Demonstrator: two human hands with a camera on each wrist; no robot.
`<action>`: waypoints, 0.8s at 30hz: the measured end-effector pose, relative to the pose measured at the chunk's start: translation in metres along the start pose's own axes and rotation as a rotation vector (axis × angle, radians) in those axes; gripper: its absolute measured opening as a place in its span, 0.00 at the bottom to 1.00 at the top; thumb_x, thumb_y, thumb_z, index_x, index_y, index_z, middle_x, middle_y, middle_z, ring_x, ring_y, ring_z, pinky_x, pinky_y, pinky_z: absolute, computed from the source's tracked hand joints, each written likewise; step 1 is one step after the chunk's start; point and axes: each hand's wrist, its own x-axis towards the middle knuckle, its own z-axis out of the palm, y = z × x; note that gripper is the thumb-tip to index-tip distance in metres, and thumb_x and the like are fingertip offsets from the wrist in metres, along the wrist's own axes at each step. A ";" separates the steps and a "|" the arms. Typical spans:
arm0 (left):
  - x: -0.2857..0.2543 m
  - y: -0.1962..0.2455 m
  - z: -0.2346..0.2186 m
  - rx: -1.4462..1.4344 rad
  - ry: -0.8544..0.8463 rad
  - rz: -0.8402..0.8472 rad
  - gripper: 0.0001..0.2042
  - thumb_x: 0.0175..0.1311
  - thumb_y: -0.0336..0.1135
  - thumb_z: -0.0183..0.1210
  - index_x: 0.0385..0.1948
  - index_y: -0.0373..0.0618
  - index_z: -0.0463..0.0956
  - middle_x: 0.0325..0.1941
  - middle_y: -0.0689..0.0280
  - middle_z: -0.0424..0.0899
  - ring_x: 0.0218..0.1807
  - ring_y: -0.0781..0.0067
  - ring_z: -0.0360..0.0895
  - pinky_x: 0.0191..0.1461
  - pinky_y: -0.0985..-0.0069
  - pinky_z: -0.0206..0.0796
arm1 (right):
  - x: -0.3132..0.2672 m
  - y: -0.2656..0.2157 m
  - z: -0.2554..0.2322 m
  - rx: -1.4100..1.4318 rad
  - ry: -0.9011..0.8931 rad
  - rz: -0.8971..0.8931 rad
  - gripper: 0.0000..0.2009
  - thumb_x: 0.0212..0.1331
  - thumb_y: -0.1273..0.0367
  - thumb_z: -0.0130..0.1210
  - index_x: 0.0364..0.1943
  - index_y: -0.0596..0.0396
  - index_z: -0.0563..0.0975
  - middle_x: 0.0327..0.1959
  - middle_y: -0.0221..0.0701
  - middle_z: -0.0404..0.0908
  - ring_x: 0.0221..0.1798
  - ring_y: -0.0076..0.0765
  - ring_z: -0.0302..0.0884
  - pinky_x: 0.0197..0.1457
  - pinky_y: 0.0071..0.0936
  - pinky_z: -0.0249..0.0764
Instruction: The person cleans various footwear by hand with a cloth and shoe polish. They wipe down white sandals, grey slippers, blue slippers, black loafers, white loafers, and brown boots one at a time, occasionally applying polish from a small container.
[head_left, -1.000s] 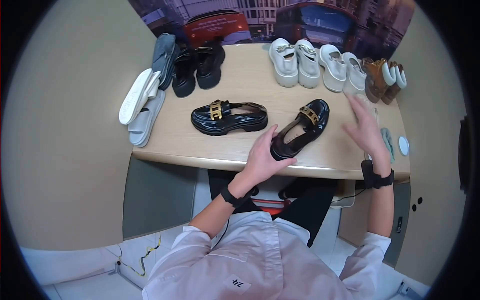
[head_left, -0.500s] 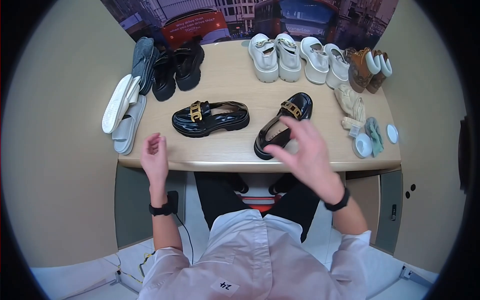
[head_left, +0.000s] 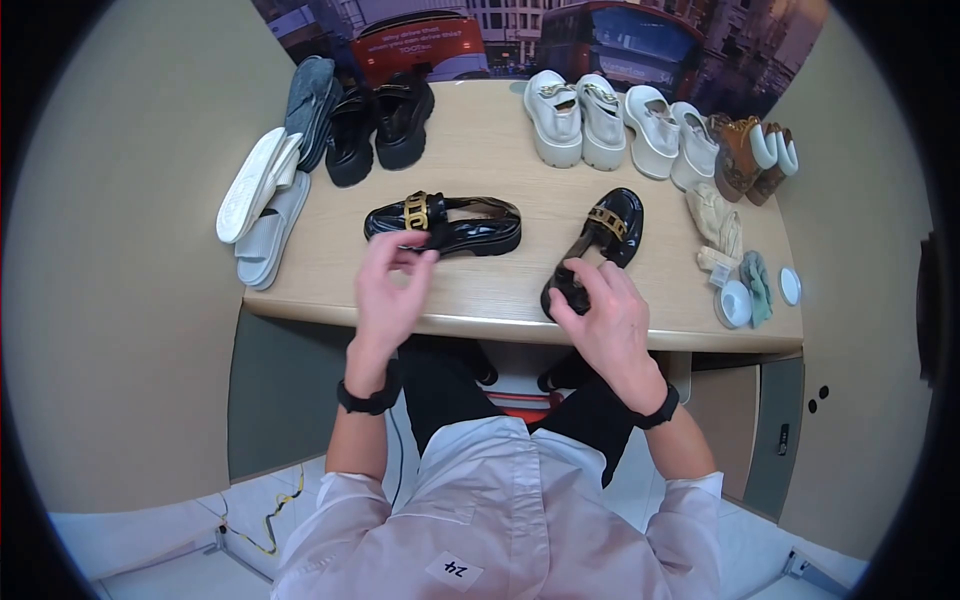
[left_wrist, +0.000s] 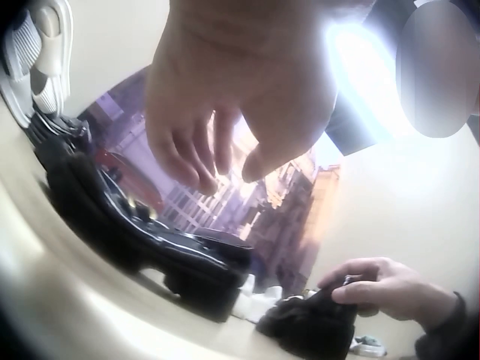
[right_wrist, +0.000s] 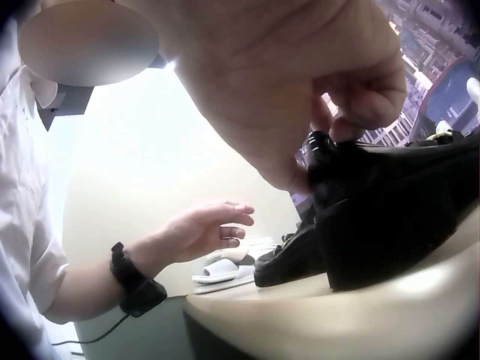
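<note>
Two black loafers with gold trim lie on the table, and from my end the change I notice is a swap of hands. A second ago the left hand (head_left: 390, 292) had hold of the heel of the angled loafer (head_left: 627, 212); now it has let go and hovers in front of the sideways loafer (head_left: 485, 237), fingers loosely bent and, in the wrist view, holding nothing. The right hand (head_left: 608, 322), which was out in the air to the right, has come in and pinches the heel rim of the angled loafer between thumb and fingers.

That shoe sits near the front edge of the table (head_left: 480, 305), heel toward the person, toe slanting away to the right. The sideways loafer lies to its left, toe pointing left, a stretch of tabletop between them; I see no hand touching it.

I judge that this gives each loafer its own hand nearby: the angled one under control from the right, the other within the left hand's reach. The two point in different directions, so I read the pair as not yet matched. Nothing else seems involved: the white shoes (head_left: 565, 135) and the green cloth (head_left: 757, 290) are well apart from both hands.
</note>
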 end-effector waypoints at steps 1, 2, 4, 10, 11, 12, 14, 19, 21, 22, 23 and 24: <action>0.003 0.004 0.008 -0.022 -0.006 0.009 0.11 0.73 0.26 0.69 0.53 0.37 0.84 0.48 0.64 0.86 0.43 0.78 0.84 0.50 0.78 0.77 | -0.001 0.001 -0.002 0.000 -0.013 0.015 0.17 0.58 0.66 0.73 0.51 0.52 0.86 0.34 0.35 0.80 0.41 0.46 0.84 0.43 0.44 0.81; 0.008 0.008 0.017 -0.046 -0.015 0.021 0.10 0.72 0.25 0.69 0.51 0.36 0.84 0.47 0.64 0.86 0.41 0.78 0.84 0.48 0.78 0.77 | -0.003 0.002 -0.005 -0.003 -0.023 0.033 0.17 0.58 0.65 0.73 0.51 0.52 0.86 0.34 0.35 0.80 0.41 0.46 0.84 0.43 0.44 0.81; 0.011 0.013 0.028 -0.094 -0.037 0.010 0.09 0.71 0.25 0.70 0.49 0.36 0.85 0.46 0.63 0.86 0.39 0.79 0.84 0.46 0.78 0.76 | -0.007 0.003 -0.014 -0.010 -0.052 0.076 0.18 0.58 0.65 0.73 0.53 0.52 0.86 0.34 0.35 0.79 0.41 0.46 0.84 0.44 0.45 0.81; -0.001 0.002 0.040 -0.142 -0.094 -0.025 0.08 0.73 0.26 0.69 0.49 0.36 0.85 0.45 0.64 0.86 0.39 0.79 0.84 0.47 0.79 0.76 | -0.021 0.012 -0.042 -0.048 -0.042 0.157 0.21 0.60 0.65 0.73 0.57 0.52 0.84 0.38 0.38 0.79 0.42 0.50 0.83 0.45 0.46 0.82; -0.003 -0.001 0.038 -0.142 -0.101 -0.036 0.08 0.73 0.26 0.69 0.49 0.36 0.85 0.45 0.64 0.86 0.39 0.79 0.84 0.47 0.79 0.76 | -0.022 0.012 -0.044 -0.041 -0.039 0.177 0.22 0.60 0.64 0.73 0.58 0.53 0.84 0.39 0.39 0.79 0.43 0.51 0.84 0.45 0.46 0.82; -0.005 -0.006 0.038 -0.142 -0.106 -0.042 0.08 0.73 0.27 0.69 0.49 0.36 0.85 0.45 0.64 0.86 0.39 0.79 0.84 0.47 0.79 0.76 | -0.024 0.015 -0.046 -0.048 -0.044 0.190 0.23 0.60 0.63 0.75 0.59 0.53 0.83 0.40 0.39 0.79 0.43 0.51 0.84 0.46 0.45 0.82; -0.010 -0.004 0.039 -0.177 -0.113 -0.066 0.07 0.73 0.26 0.68 0.49 0.36 0.85 0.45 0.65 0.86 0.39 0.80 0.84 0.47 0.79 0.76 | -0.029 0.023 -0.051 -0.057 -0.056 0.213 0.26 0.60 0.61 0.77 0.60 0.53 0.83 0.42 0.40 0.80 0.45 0.51 0.85 0.47 0.44 0.82; -0.017 0.001 0.034 -0.151 -0.131 -0.082 0.06 0.75 0.26 0.68 0.49 0.37 0.85 0.45 0.68 0.87 0.43 0.82 0.83 0.52 0.79 0.75 | -0.036 0.030 -0.057 0.046 -0.068 0.231 0.31 0.57 0.57 0.80 0.61 0.55 0.82 0.43 0.40 0.82 0.45 0.47 0.86 0.49 0.42 0.83; -0.012 -0.008 0.027 -0.107 -0.024 -0.066 0.06 0.74 0.27 0.68 0.47 0.37 0.86 0.42 0.66 0.88 0.40 0.81 0.83 0.48 0.79 0.75 | -0.033 0.026 -0.047 0.054 -0.058 0.252 0.32 0.56 0.57 0.81 0.62 0.56 0.82 0.43 0.40 0.81 0.45 0.46 0.86 0.49 0.42 0.83; -0.010 -0.017 0.022 -0.159 0.054 -0.127 0.06 0.74 0.28 0.69 0.47 0.38 0.87 0.41 0.67 0.89 0.40 0.81 0.82 0.49 0.78 0.76 | -0.031 0.022 -0.048 0.050 -0.061 0.284 0.32 0.56 0.57 0.81 0.62 0.56 0.82 0.43 0.40 0.81 0.45 0.47 0.86 0.49 0.43 0.83; -0.006 -0.023 0.016 -0.162 0.085 -0.146 0.06 0.75 0.28 0.68 0.47 0.38 0.87 0.41 0.67 0.89 0.40 0.81 0.82 0.49 0.78 0.76 | -0.030 0.020 -0.049 0.039 -0.063 0.321 0.33 0.55 0.57 0.81 0.62 0.56 0.82 0.43 0.40 0.81 0.45 0.47 0.86 0.49 0.43 0.83; -0.003 -0.030 0.007 -0.168 0.112 -0.165 0.06 0.75 0.28 0.68 0.47 0.38 0.87 0.41 0.68 0.89 0.41 0.81 0.83 0.49 0.79 0.76 | -0.030 0.021 -0.047 0.006 -0.050 0.294 0.32 0.56 0.56 0.81 0.61 0.57 0.82 0.43 0.40 0.81 0.44 0.47 0.85 0.48 0.43 0.82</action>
